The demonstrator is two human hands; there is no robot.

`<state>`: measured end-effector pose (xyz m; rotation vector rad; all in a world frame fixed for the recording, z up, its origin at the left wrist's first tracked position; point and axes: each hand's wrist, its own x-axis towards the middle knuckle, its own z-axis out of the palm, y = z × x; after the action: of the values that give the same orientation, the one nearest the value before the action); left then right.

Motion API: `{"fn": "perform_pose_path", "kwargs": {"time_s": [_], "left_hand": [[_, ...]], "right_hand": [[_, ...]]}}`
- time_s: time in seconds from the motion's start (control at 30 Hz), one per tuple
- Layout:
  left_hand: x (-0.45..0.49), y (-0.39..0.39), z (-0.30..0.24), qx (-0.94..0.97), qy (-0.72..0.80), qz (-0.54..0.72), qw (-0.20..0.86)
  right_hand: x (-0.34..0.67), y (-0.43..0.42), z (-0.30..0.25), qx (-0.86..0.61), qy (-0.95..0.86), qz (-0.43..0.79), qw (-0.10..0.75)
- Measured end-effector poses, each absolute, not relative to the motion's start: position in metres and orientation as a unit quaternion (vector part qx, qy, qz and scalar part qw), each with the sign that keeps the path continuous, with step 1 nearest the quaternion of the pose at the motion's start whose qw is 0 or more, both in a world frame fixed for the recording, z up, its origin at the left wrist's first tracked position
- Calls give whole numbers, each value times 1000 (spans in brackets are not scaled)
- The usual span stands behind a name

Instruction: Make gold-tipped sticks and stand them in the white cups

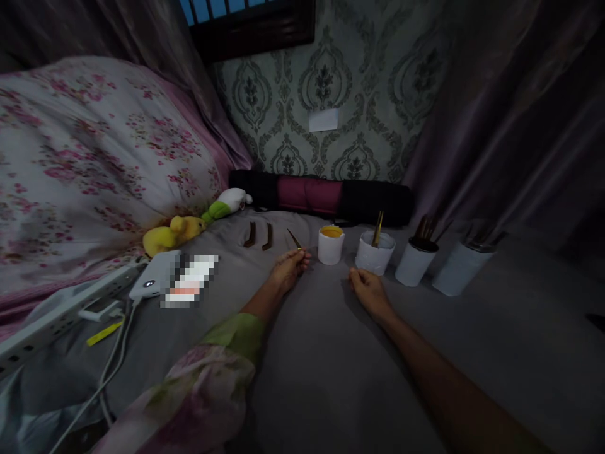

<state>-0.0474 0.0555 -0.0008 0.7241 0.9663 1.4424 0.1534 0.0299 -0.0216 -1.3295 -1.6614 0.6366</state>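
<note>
Thin, pointed gold tweezers (pixel 295 239) stick up from the closed fingers of my left hand (pixel 286 271), which rests on the grey sheet (pixel 312 353). Just right of it stands a white cup with a yellow inside (pixel 330 247). My right hand (pixel 369 294) lies with its fingers curled, close in front of a wider white cup (pixel 373 260); nothing shows in it. Gold tweezers (pixel 378 230) stand upright in that wider cup. Two bent-tipped tweezers, one left (pixel 250 234) and one right (pixel 268 237), lie beyond my left hand.
Two taller white holders, one nearer (pixel 413 268) and one farther right (pixel 457 274), contain several dark slim tools. On the left are a power strip (pixel 61 318), a white power bank (pixel 154 277), cables, a yellow strip (pixel 104 334) and plush toys (pixel 174 234). A rolled black-and-maroon bundle (pixel 309 194) lies along the wall.
</note>
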Motion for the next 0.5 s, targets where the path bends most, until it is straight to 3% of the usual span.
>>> {"fn": "perform_pose_path", "kwargs": {"time_s": [0.5], "left_hand": [[-22,29,-6,404,416,604,548]], "right_hand": [[154,30,-22,-531,-672,253,449]]}}
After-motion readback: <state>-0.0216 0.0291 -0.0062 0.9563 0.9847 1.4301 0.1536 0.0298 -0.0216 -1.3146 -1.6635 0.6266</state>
